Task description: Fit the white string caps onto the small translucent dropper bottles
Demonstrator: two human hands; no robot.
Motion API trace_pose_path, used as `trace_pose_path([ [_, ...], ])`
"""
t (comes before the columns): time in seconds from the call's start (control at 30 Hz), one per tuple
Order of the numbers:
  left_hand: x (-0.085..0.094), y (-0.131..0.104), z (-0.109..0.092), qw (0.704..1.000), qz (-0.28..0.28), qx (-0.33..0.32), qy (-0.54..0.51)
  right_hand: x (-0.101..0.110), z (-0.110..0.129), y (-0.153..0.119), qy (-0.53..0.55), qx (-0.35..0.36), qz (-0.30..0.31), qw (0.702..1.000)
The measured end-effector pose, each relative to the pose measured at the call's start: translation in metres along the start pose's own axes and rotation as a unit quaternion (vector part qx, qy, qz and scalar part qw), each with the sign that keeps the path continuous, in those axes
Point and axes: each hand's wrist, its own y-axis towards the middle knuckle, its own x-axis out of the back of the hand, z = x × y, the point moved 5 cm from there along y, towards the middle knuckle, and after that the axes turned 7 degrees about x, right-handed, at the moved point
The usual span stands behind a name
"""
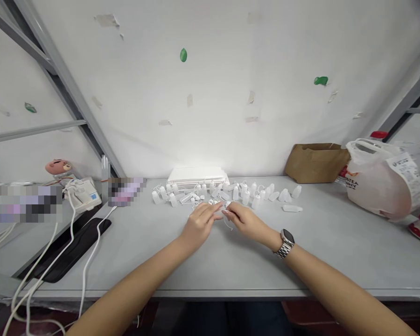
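Note:
Several small translucent white bottles (255,201) stand and lie in a band across the middle of the grey table, with small white caps (196,200) and thin cords among them. At the near edge of this band, my left hand (200,223) has its fingers stretched toward the right, close to my right hand. My right hand (243,219) is closed in a pinch, its fingertips around a small white piece with a thin white cord (228,225) hanging below. The hands hide part of that piece. One bottle (292,208) lies on its side at the right.
A stack of white sheets (196,175) lies behind the bottles. At the back right are a brown cardboard box (313,163) and a white plastic bag (381,182). White cables (87,261), a power adapter (82,193) and a black mat (73,247) occupy the left.

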Motion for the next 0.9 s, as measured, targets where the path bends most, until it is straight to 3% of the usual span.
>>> trace_pose_path([
  [0.07,0.001,-0.002,-0.005,0.998,0.007,-0.056,0.036,-0.005,-0.006,0.0,0.141,-0.082,0.004,0.987],
  [0.17,-0.001,-0.004,-0.008,0.993,0.016,-0.1,0.065,-0.013,-0.009,-0.001,0.356,-0.177,0.044,0.916],
  [0.23,-0.003,-0.005,-0.008,0.992,0.021,-0.098,0.074,-0.016,-0.009,-0.002,0.434,-0.207,0.068,0.874],
  [0.27,-0.004,-0.005,-0.006,0.993,0.024,-0.088,0.073,-0.016,-0.009,-0.003,0.444,-0.215,0.072,0.867],
  [0.33,-0.005,-0.003,-0.003,0.996,0.022,-0.055,0.06,-0.015,-0.012,-0.003,0.418,-0.221,0.066,0.879],
  [0.47,0.0,0.002,0.007,0.995,-0.015,0.08,-0.054,-0.004,-0.015,-0.001,0.262,-0.18,0.012,0.948],
  [0.57,0.002,0.006,0.018,0.958,-0.019,0.21,-0.193,0.015,-0.014,0.0,0.141,-0.137,-0.079,0.977],
  [0.67,0.0,0.008,0.028,0.896,-0.012,0.311,-0.317,0.03,-0.013,0.0,0.12,-0.113,-0.148,0.975],
  [0.77,-0.001,0.009,0.032,0.851,-0.02,0.362,-0.38,0.031,-0.009,0.002,0.165,-0.084,-0.125,0.975],
  [0.9,-0.001,0.007,0.031,0.841,-0.028,0.374,-0.391,0.022,-0.001,0.003,0.214,-0.046,-0.072,0.973],
])
